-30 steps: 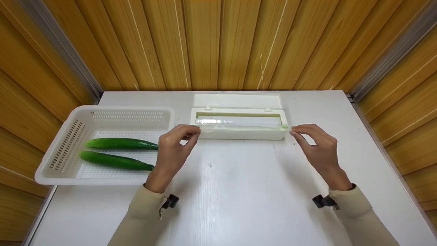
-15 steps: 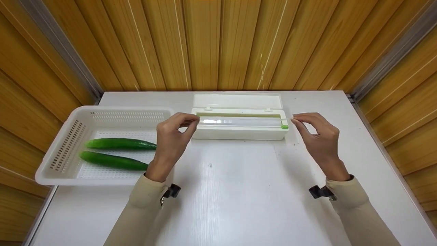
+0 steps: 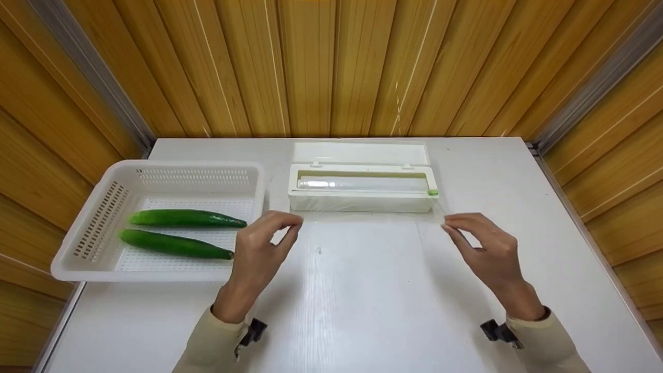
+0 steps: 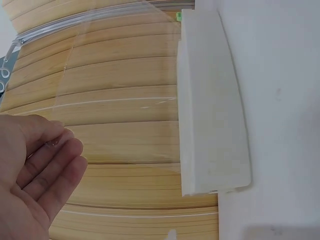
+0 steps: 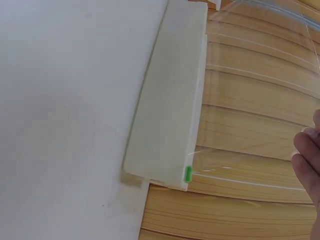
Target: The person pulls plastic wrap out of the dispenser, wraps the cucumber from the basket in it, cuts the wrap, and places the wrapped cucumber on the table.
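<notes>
A white cling film dispenser box lies across the table with a roll of film inside. Clear cling film stretches from the box toward both hands, nearly invisible in the head view. My left hand pinches the film's left corner between thumb and forefinger. The right corner is pinched the same way by my right hand, only partly seen at the edge of the right wrist view. Both hands are raised in front of the box. A green slide cutter sits at the right end of its front edge.
To the left stands a white perforated basket holding two cucumbers, an upper cucumber and a lower cucumber. The box's lid is folded back behind it. Wood-patterned panels wall the white table at the back and sides.
Both hands first rose level with the roll, lifting the film's edge, then came back toward the person. More film is now drawn out over the box's front. Basket and cucumbers stayed put.
</notes>
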### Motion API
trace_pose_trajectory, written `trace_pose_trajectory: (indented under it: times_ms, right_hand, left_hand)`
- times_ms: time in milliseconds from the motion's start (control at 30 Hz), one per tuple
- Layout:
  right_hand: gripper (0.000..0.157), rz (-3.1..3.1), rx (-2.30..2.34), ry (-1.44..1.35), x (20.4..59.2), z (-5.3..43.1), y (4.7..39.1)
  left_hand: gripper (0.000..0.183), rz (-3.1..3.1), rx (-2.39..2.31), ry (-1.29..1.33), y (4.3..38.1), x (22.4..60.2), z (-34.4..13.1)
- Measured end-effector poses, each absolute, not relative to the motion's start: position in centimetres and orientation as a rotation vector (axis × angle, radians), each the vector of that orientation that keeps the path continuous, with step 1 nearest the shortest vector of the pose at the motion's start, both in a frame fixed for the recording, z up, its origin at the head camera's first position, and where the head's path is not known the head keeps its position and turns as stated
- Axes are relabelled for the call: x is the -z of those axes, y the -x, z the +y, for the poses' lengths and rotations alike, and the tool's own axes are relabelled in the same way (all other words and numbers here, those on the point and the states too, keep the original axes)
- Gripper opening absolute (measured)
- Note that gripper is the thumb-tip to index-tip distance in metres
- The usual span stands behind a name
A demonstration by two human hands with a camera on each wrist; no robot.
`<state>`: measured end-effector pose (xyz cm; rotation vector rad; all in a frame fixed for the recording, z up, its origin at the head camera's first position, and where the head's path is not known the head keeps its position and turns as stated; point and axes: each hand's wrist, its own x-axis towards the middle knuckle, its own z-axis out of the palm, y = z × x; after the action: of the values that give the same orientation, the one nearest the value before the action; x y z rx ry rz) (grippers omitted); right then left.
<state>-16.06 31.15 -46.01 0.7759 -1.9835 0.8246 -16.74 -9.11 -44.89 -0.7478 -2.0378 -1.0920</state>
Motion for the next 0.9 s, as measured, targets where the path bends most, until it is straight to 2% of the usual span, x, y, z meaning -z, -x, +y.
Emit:
trace_pose_trajectory:
  times_ms: [67,400,467,533,567,600,767,800,900]
  right_hand:
    - [0.038,-1.993,-0.806,-0.829,46.9,31.3,15.4]
    - [0.035,-2.130,-0.675,-1.029,49.8,32.5,14.4]
    - [0.030,-2.154,-0.651,-1.056,50.1,32.7,14.4]
    - [0.015,-2.175,-0.635,-1.084,50.4,32.7,14.3]
    - [0.015,-2.194,-0.636,-1.086,50.6,32.7,14.3]
    - [0.009,-2.206,-0.625,-1.094,50.8,32.7,14.2]
    - [0.012,-2.285,-0.600,-1.094,51.6,32.7,14.1]
    - [0.020,-2.293,-0.586,-1.100,51.7,32.7,14.1]
    - [0.024,-2.327,-0.558,-1.097,51.9,32.6,14.2]
  left_hand:
    - [0.028,-2.052,1.068,0.768,16.0,45.8,-9.3]
    - [0.034,-2.133,0.975,0.817,14.4,49.3,-9.8]
    - [0.034,-2.141,0.960,0.837,14.3,50.0,-9.9]
    - [0.035,-2.156,0.945,0.852,14.1,50.7,-10.0]
    - [0.035,-2.167,0.939,0.855,14.1,51.0,-10.1]
    - [0.035,-2.174,0.937,0.859,14.1,51.4,-10.1]
    - [0.036,-2.203,0.928,0.875,14.2,52.7,-10.1]
    - [0.036,-2.206,0.921,0.880,14.3,53.0,-10.0]
    - [0.034,-2.230,0.884,0.888,14.4,53.7,-10.0]
